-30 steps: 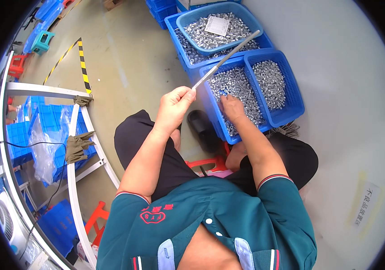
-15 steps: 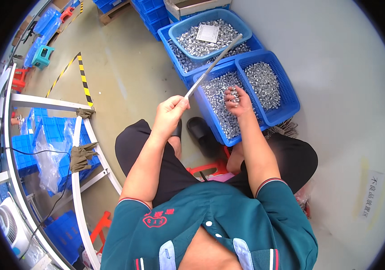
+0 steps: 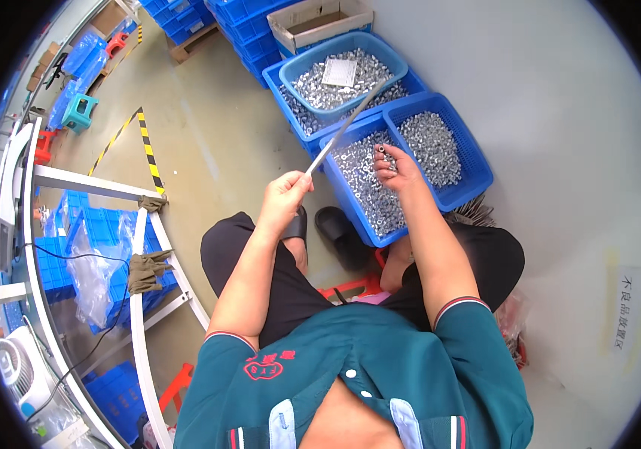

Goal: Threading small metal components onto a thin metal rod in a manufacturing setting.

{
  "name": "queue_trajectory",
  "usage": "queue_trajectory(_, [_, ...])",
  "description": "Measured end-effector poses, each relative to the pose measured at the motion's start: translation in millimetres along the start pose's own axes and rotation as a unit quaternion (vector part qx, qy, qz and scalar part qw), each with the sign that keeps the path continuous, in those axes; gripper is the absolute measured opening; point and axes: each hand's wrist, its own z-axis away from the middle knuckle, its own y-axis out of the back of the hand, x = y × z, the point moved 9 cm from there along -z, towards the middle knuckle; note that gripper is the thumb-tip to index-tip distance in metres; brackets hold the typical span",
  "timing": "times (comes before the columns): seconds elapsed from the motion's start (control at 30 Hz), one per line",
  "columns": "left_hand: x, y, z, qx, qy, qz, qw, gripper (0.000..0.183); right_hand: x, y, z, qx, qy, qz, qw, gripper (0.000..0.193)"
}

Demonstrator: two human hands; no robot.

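Observation:
Pinched in my left hand (image 3: pixel 287 200) is the lower end of a thin, pale metal rod (image 3: pixel 340 135). It slants up and to the right, its far end in front of the light blue basin. My right hand (image 3: pixel 397 168) is curled, palm up, around several small metal nuts (image 3: pixel 390 160), above the left compartment of a divided blue bin (image 3: pixel 333 176). Small silvery nuts (image 3: pixel 369 198) fill that compartment. The right one holds a heap of similar small metal parts (image 3: pixel 431 146). The rod and the right hand are apart.
Behind the bin, a light blue basin (image 3: pixel 290 72) of metal parts with a paper slip (image 3: pixel 340 72) rests on another blue bin (image 3: pixel 272 73). An open carton (image 3: pixel 320 22) and stacked blue crates (image 3: pixel 249 34) stand farther back. A white metal frame (image 3: pixel 139 322) stands at my left, a pale wall (image 3: pixel 560 150) at right.
The view has shifted slightly, so the bins sit a little lower. My left hand still grips the rod; the fingers of my right hand have shifted around the nuts, one now near the fingertips.

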Motion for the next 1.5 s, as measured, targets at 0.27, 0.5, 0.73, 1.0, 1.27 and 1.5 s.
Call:
queue_trajectory(0.27, [15.6,-7.6,28.8,-0.027,-0.041,-0.054,0.997,0.027,-28.1,-108.3,71.5,-0.100,0.031,0.166,0.981,0.019])
queue_trajectory(0.5, [24.0,-20.0,86.6,0.019,-0.054,-0.066,0.996,0.023,-43.2,-145.9,122.9,-0.063,0.075,0.287,0.953,0.016])
queue_trajectory(0.73, [14.6,-43.2,124.5,0.023,-0.058,-0.002,0.998,0.024,-36.2,-168.5,143.1,-0.107,0.093,0.288,0.947,0.013])
queue_trajectory(1.0, [6.5,-55.9,136.9,0.017,-0.034,-0.015,0.999,0.025,-24.2,-187.5,147.3,-0.154,0.065,0.286,0.943,0.016])
queue_trajectory(1.27, [6.9,-50.6,118.3,0.003,-0.028,-0.005,1.000,0.025,-34.7,-189.8,139.5,-0.106,0.084,0.328,0.935,0.015])
queue_trajectory(1.5, [4.9,-46.4,99.9,0.001,-0.027,0.010,1.000,0.024,-45.1,-184.8,138.7,-0.047,0.112,0.352,0.928,0.015])
